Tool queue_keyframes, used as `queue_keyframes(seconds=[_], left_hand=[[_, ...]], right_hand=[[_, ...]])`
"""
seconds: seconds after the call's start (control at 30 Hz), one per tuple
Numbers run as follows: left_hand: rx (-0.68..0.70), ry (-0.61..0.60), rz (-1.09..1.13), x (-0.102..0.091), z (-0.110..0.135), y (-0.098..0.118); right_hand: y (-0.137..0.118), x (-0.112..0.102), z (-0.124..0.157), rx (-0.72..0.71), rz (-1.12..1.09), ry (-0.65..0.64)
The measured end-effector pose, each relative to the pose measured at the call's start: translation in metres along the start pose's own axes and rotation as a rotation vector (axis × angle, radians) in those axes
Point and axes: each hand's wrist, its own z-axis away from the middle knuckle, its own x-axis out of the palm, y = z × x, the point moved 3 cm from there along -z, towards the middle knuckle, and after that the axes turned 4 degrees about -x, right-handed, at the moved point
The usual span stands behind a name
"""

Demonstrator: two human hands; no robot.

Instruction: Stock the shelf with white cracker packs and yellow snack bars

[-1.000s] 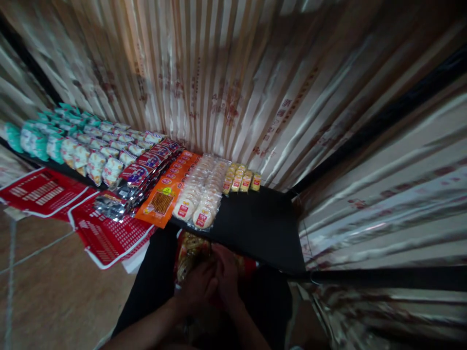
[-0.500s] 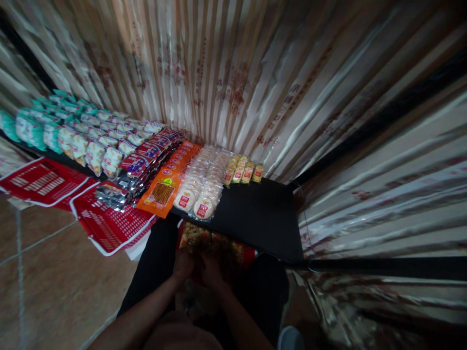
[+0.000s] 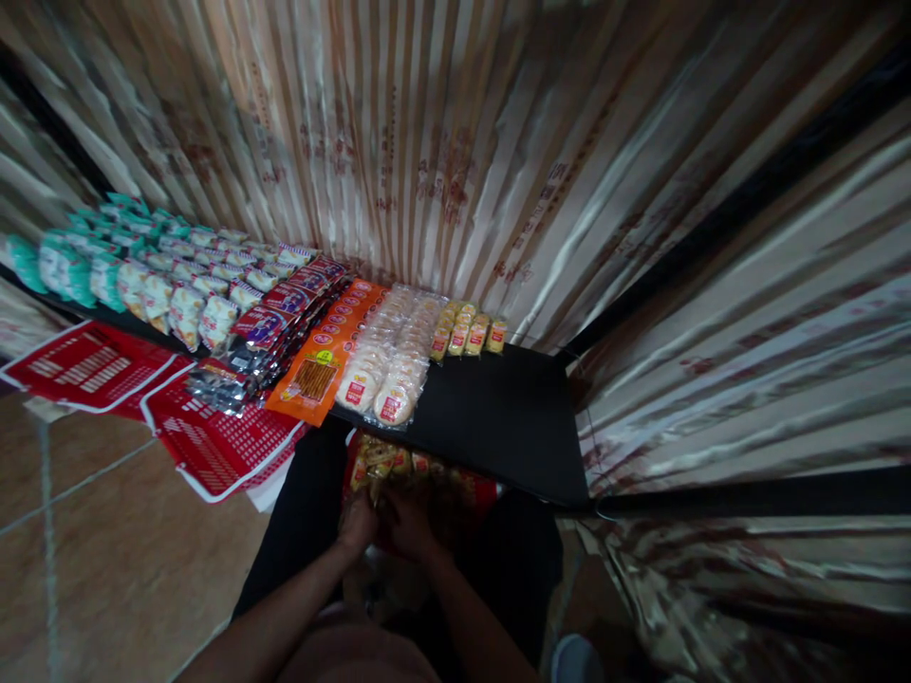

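Observation:
Below the front edge of a black shelf point(image 3: 498, 427), my left hand point(image 3: 358, 525) and my right hand point(image 3: 408, 523) are close together, fingers curled round a row of small yellow snack packets point(image 3: 388, 461). The packets lie in a red bag or box point(image 3: 476, 493) under the shelf. It is dark there, so the grip is hard to make out. On the shelf, a short row of the same yellow packets point(image 3: 470, 334) stands at the back, next to two rows of round cakes in clear wrap point(image 3: 388, 365).
Further left on the shelf lie orange packs point(image 3: 320, 365), silver and red packs point(image 3: 267, 332) and white and teal packs point(image 3: 142, 280). Red printed signs point(image 3: 206, 446) hang from the shelf front. Striped shiny curtain point(image 3: 462, 161) closes the back and right. Tiled floor point(image 3: 106, 569) lies at left.
The hands have moved slightly up and left under the shelf edge, and a row of yellow packets now shows at the fingertips. The view shifted a little.

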Motion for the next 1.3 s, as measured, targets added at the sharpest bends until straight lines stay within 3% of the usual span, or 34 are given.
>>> queue_keyframes(seconds=[0.17, 0.3, 0.57, 0.87, 1.13, 1.3], left_hand=[[0.009, -0.073, 0.101, -0.001, -0.001, 0.002], [0.068, 0.012, 0.217, -0.001, 0.008, 0.004], [0.367, 0.182, 0.036, 0.001, 0.026, 0.015], [0.565, 0.288, 0.043, -0.003, 0.041, 0.023], [0.660, 0.327, 0.095, -0.010, 0.052, 0.035], [0.647, 0.335, 0.093, -0.012, 0.056, 0.046]], right_hand=[[0.015, 0.007, -0.001, 0.143, -0.287, -0.009], [0.020, 0.004, -0.003, 0.187, -0.517, 0.134], [0.005, -0.017, 0.002, 0.201, -0.707, 0.370], [-0.009, -0.032, 0.008, 0.373, -0.703, 0.539], [-0.018, -0.049, 0.013, 0.342, -0.627, 0.569], [-0.028, -0.065, 0.020, 0.303, -0.545, 0.552]])
